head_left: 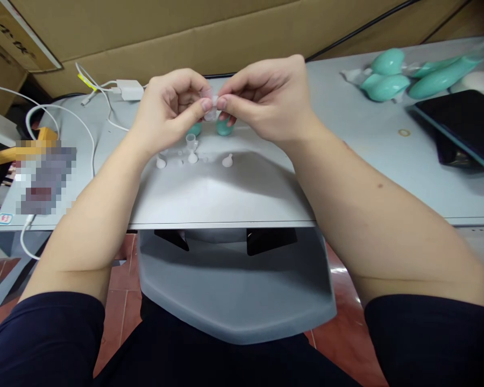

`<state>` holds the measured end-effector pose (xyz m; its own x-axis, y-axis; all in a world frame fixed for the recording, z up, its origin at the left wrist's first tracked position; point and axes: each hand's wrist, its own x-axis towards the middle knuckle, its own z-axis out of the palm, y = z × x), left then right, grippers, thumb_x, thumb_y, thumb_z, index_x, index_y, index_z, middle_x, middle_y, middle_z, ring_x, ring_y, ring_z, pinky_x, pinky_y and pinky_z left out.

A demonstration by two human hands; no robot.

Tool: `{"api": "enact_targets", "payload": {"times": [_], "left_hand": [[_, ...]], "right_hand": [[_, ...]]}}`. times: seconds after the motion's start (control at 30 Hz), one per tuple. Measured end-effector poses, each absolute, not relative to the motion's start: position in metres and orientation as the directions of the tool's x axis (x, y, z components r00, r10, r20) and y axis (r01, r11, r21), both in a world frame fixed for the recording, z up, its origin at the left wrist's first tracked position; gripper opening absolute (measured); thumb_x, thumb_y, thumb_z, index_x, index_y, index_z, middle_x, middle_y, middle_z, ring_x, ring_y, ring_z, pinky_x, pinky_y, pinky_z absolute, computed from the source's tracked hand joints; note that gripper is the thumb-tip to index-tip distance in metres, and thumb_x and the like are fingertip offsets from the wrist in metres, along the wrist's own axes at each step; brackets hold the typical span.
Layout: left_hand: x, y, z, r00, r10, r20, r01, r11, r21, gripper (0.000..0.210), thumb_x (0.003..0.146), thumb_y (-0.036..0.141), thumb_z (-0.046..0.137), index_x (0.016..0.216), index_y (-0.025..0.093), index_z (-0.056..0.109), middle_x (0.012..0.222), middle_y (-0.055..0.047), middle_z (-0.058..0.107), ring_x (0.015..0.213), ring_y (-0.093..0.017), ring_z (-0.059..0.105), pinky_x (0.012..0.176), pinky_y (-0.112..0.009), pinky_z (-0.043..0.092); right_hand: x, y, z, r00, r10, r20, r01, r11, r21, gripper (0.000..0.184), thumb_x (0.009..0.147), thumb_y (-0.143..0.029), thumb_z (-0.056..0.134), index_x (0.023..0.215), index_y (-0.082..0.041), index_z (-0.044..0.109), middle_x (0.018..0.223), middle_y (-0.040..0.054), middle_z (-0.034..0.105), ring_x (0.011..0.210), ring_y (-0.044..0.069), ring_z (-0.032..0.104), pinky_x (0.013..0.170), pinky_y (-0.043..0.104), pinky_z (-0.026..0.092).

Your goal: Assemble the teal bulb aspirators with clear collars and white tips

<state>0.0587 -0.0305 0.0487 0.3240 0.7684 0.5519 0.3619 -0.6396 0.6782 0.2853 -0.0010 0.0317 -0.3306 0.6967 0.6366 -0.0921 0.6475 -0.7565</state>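
Observation:
A small translucent plastic piece (210, 110) is held above the table between my two hands. My left hand (171, 105) is closed, pinching its left side with thumb and fingers. My right hand (266, 99) pinches the right end between thumb and forefinger. The fingers cover part of the piece, so its full shape is hidden. Below them, a teal rounded object (225, 127) and another teal object (194, 129) show only in part. Closer to me lie a small clear cup-like piece (191, 140) and white funnel-shaped pieces (227, 160), with tiny clear bits among them.
Teal egg-shaped objects (387, 86) in clear wrapping lie at the back right, near a dark tablet (463, 126). White cables and a charger (129, 90) are at the back left. A blurred-out item (48, 180) sits front left. A cardboard wall (165, 32) stands behind.

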Motion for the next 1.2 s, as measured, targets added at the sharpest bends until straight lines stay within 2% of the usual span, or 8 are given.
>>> {"api": "enact_targets", "payload": {"times": [0.17,0.37,0.5,0.63,0.77,0.9,0.97,1.2], "left_hand": [[0.06,-0.033,0.051,0.322,0.784,0.531,0.361,-0.62,0.696,0.036,0.089,0.071,0.082,0.087,0.036,0.072,0.092,-0.003,0.084,0.083,-0.03,0.079,0.08,-0.057,0.067],[0.062,-0.026,0.048,0.291,0.747,0.598,0.272,-0.664,0.697,0.021,0.087,0.05,0.084,0.08,0.032,0.076,0.08,-0.003,0.08,0.069,-0.026,0.077,0.067,-0.046,0.065],[0.061,-0.021,0.045,0.278,0.748,0.603,0.299,-0.663,0.686,0.034,0.085,0.063,0.088,0.079,0.033,0.074,0.079,-0.003,0.079,0.066,-0.025,0.074,0.063,-0.046,0.062],[0.059,-0.017,0.044,0.305,0.761,0.572,0.325,-0.648,0.688,0.052,0.086,0.082,0.086,0.083,0.032,0.072,0.081,-0.004,0.08,0.068,-0.024,0.073,0.064,-0.045,0.063],[0.056,-0.011,0.041,0.354,0.744,0.567,0.287,-0.663,0.691,0.064,0.089,0.094,0.081,0.091,0.031,0.069,0.084,-0.003,0.079,0.07,-0.023,0.07,0.065,-0.044,0.061],[0.056,-0.011,0.039,0.318,0.762,0.563,0.311,-0.645,0.698,0.069,0.084,0.1,0.08,0.09,0.032,0.067,0.084,-0.003,0.079,0.071,-0.024,0.071,0.066,-0.044,0.059],[0.058,-0.014,0.041,0.312,0.774,0.551,0.322,-0.632,0.705,0.068,0.084,0.098,0.082,0.088,0.031,0.067,0.083,-0.003,0.08,0.07,-0.024,0.071,0.066,-0.045,0.06],[0.059,-0.022,0.047,0.316,0.774,0.548,0.326,-0.631,0.704,0.053,0.088,0.081,0.086,0.084,0.031,0.068,0.084,-0.003,0.081,0.071,-0.025,0.074,0.068,-0.048,0.062]], "right_hand": [[0.285,-0.002,0.033,-0.345,0.682,0.645,-0.099,0.656,-0.748,0.019,0.098,-0.03,0.098,0.082,-0.029,0.088,0.076,-0.0009,0.078,0.065,0.018,0.072,0.063,0.034,0.06],[0.28,0.002,0.025,-0.304,0.594,0.745,-0.023,0.777,-0.629,0.024,0.097,-0.003,0.075,0.089,-0.024,0.083,0.081,-0.0021,0.079,0.067,0.014,0.073,0.06,0.024,0.058],[0.276,0.004,0.02,-0.297,0.583,0.756,0.052,0.8,-0.597,0.022,0.099,-0.007,0.072,0.09,-0.024,0.082,0.083,-0.0005,0.078,0.073,0.016,0.073,0.059,0.024,0.057],[0.272,0.003,0.018,-0.261,0.54,0.8,-0.018,0.826,-0.564,0.021,0.101,-0.007,0.069,0.087,-0.02,0.077,0.079,-0.0021,0.075,0.067,0.013,0.07,0.058,0.024,0.053],[0.271,0.002,0.02,-0.263,0.62,0.739,-0.048,0.757,-0.652,0.019,0.104,-0.01,0.073,0.088,-0.019,0.077,0.077,-0.0047,0.075,0.064,0.012,0.072,0.061,0.023,0.059],[0.274,0.004,0.024,-0.327,0.613,0.719,-0.195,0.701,-0.686,0.017,0.099,-0.034,0.095,0.093,-0.022,0.085,0.082,-0.0017,0.081,0.066,0.017,0.075,0.064,0.03,0.067],[0.277,0.004,0.027,-0.341,0.636,0.692,-0.181,0.678,-0.713,0.022,0.095,-0.042,0.101,0.09,-0.026,0.086,0.083,-0.0019,0.083,0.067,0.019,0.076,0.066,0.034,0.07],[0.28,0.002,0.03,-0.362,0.723,0.588,-0.077,0.606,-0.792,0.018,0.098,-0.038,0.097,0.087,-0.033,0.084,0.085,-0.003,0.083,0.073,0.023,0.078,0.077,0.04,0.074]]}}
